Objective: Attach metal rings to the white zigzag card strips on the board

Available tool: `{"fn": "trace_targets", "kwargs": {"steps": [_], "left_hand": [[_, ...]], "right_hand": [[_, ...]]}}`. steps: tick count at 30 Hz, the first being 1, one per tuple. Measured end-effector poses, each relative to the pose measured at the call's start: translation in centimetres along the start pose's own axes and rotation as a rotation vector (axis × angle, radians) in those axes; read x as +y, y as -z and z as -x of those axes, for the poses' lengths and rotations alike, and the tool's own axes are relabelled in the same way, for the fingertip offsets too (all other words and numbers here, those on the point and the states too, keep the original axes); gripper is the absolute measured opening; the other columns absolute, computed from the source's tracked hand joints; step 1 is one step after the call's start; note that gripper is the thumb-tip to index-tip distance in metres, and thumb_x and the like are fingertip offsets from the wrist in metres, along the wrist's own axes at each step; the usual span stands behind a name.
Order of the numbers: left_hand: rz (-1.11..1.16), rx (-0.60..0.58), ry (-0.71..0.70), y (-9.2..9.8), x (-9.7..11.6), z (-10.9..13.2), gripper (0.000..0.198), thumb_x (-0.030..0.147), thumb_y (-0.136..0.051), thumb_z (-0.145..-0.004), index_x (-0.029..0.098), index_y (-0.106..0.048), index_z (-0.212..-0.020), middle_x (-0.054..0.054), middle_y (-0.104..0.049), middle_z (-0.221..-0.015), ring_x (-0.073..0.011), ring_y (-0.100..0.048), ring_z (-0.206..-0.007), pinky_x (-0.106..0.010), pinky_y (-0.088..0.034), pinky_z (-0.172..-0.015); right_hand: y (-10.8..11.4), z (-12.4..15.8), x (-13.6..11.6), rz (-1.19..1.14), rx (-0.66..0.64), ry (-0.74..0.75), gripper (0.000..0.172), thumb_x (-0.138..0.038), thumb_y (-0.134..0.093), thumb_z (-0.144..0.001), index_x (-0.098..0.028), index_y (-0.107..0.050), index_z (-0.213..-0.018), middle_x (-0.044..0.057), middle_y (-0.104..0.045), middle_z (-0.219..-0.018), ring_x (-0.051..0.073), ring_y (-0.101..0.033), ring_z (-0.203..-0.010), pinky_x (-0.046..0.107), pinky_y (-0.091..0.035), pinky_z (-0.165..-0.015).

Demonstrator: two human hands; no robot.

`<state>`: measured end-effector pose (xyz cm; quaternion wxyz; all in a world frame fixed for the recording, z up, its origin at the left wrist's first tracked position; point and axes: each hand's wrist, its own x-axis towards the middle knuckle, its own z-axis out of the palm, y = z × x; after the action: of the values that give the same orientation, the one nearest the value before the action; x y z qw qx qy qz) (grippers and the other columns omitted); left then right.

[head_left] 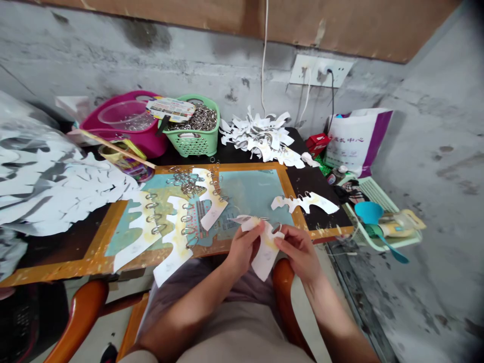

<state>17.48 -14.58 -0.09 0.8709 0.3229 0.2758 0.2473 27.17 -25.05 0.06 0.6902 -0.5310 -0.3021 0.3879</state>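
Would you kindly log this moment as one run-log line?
left hand: holds paper cutout | right hand: on cutout, by metal ring
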Motion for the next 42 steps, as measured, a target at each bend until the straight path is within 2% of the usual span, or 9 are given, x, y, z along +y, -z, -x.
{"fn": "trace_targets", "kwargs": {"steps": [4,10,14,20,23,26,30,37,42], "left_hand": [[-0.146,-0.226,-0.021,0.6,0.5,-0.1,0.051,0.055,-0.08,-0.063,0.013,-0.067,-0.088,-0.005,-0.068,-0.073,-0.0185,-0.064,-0.068,-0.028,-0.051,-0.062],[-0.337,-0.231,-0.024,0.2,0.9,0.5,0.031,0.038,-0.082,-0.066,0.014,-0.068,-0.08,-0.003,-0.068,-0.074,-0.0143,-0.062,-0.067,-0.025,-0.049,-0.063],[-0.316,-0.245,-0.034,0.7,0.2,0.5,0.029,0.036,-0.083,-0.066,0.014,-0.069,-0.078,-0.002,-0.067,-0.073,-0.0121,-0.06,-0.064,-0.023,-0.049,-0.062],[-0.321,-0.227,-0.156,1.8,-0.4,0.9,0.03,0.039,-0.083,-0.066,0.013,-0.069,-0.075,-0.003,-0.067,-0.071,-0.0127,-0.059,-0.063,-0.024,-0.05,-0.061],[-0.391,-0.254,-0.134,1.8,0.4,1.2,0.027,0.036,-0.081,-0.069,0.014,-0.069,-0.078,-0.003,-0.067,-0.07,-0.0129,-0.059,-0.061,-0.023,-0.051,-0.058],[-0.425,-0.279,-0.105,1.6,0.9,1.3,0.024,0.033,-0.08,-0.071,0.015,-0.07,-0.083,-0.005,-0.07,-0.076,-0.0152,-0.063,-0.065,-0.024,-0.052,-0.059],[-0.431,-0.278,-0.118,1.5,0.8,0.9,0.025,0.032,-0.078,-0.072,0.017,-0.071,-0.089,-0.008,-0.073,-0.087,-0.0196,-0.068,-0.079,-0.025,-0.054,-0.066],[-0.476,-0.366,-0.265,1.6,0.6,0.8,0.032,0.027,-0.079,-0.071,0.016,-0.069,-0.1,-0.009,-0.071,-0.096,-0.0215,-0.066,-0.089,-0.03,-0.054,-0.08],[-0.547,-0.239,-0.239,0.8,1.0,0.7,0.022,0.036,-0.069,-0.08,0.014,-0.07,-0.085,-0.006,-0.069,-0.081,-0.0165,-0.062,-0.072,-0.023,-0.049,-0.062]], "right_hand": [[0.2,0.1,0.4,-0.007,0.058,-0.012,0.024,-0.032,-0.071,-0.082,-0.018,-0.056,-0.068,-0.001,-0.05,-0.067,0.012,-0.043,-0.063,0.024,-0.034,-0.058],[0.9,-0.3,-0.8,0.007,-0.04,0.018,0.036,-0.052,-0.068,-0.078,-0.017,-0.06,-0.076,0.001,-0.052,-0.071,0.014,-0.045,-0.064,0.026,-0.034,-0.057],[0.5,-0.8,-1.9,0.22,0.016,0.02,0.037,-0.045,-0.062,-0.087,-0.017,-0.056,-0.064,-0.001,-0.045,-0.061,0.011,-0.037,-0.058,0.025,-0.027,-0.054],[0.0,-1.1,-1.6,-0.002,-0.011,-0.124,0.033,-0.042,-0.065,-0.085,-0.017,-0.06,-0.063,0.0,-0.053,-0.062,0.012,-0.043,-0.056,0.025,-0.034,-0.054],[0.7,-1.2,-2.2,0.122,-0.025,0.032,0.023,-0.043,-0.066,-0.084,-0.02,-0.068,-0.082,0.003,-0.058,-0.076,0.015,-0.05,-0.067,0.026,-0.04,-0.059],[0.9,-1.2,-3.5,0.477,0.008,0.27,0.021,-0.036,-0.069,-0.083,-0.025,-0.069,-0.101,0.005,-0.058,-0.093,0.02,-0.054,-0.085,0.032,-0.045,-0.073],[0.4,-0.9,-4.7,0.84,0.006,0.46,0.009,-0.023,-0.066,-0.085,-0.026,-0.071,-0.092,0.005,-0.054,-0.094,0.02,-0.055,-0.09,0.035,-0.045,-0.081],[0.2,-1.0,-4.2,0.976,-0.009,0.529,0.009,-0.017,-0.056,-0.09,-0.023,-0.061,-0.092,0.005,-0.053,-0.094,0.019,-0.056,-0.091,0.034,-0.046,-0.08],[-0.1,-0.9,-3.4,1.05,-0.003,0.581,0.013,-0.013,-0.048,-0.093,-0.021,-0.055,-0.1,0.009,-0.052,-0.102,0.02,-0.055,-0.098,0.034,-0.047,-0.084]]}}
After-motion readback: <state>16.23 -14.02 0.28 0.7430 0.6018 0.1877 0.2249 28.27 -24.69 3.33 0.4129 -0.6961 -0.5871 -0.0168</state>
